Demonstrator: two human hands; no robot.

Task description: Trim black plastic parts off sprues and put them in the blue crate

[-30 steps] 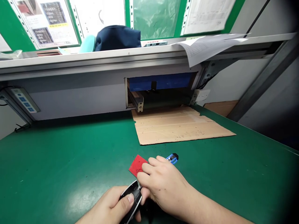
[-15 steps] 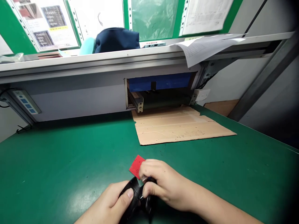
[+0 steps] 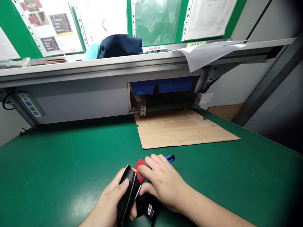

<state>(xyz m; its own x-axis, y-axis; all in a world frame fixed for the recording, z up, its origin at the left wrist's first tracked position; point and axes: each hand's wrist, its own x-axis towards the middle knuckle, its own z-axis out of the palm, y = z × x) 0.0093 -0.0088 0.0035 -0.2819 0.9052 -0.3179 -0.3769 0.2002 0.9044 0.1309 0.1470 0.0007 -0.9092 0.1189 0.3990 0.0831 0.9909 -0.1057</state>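
Note:
My left hand (image 3: pixel 110 197) is closed around a curved black plastic part (image 3: pixel 126 197) with light edges, its thumb pressed on the ribbed surface. My right hand (image 3: pixel 165 184) grips a utility knife (image 3: pixel 170 158). The knife's blue and black handle end sticks out behind the fingers, and its thin metal blade points at the upper end of the black part. Whether the blade touches the part is hard to see. A small red card (image 3: pixel 140 164) shows behind the blade, partly covered by my fingers. Beneath my right hand is another dark, shiny piece (image 3: pixel 151 209), too shadowed to name.
A flat cardboard sheet (image 3: pixel 175 134) lies on the green table (image 3: pixel 71 160) beyond my hands. Behind it is an opening with a blue-covered edge (image 3: pixel 172 86). The shelf (image 3: pixel 82 64) above holds a dark blue pouch (image 3: pixel 120 46), a phone and loose paper (image 3: pixel 205 55). A power strip (image 3: pixel 30 104) is at left.
My left hand has turned the black part more upright, its inner side now facing me. My right hand has shifted slightly, its fingers extended further along the knife, whose blue handle end now shows.

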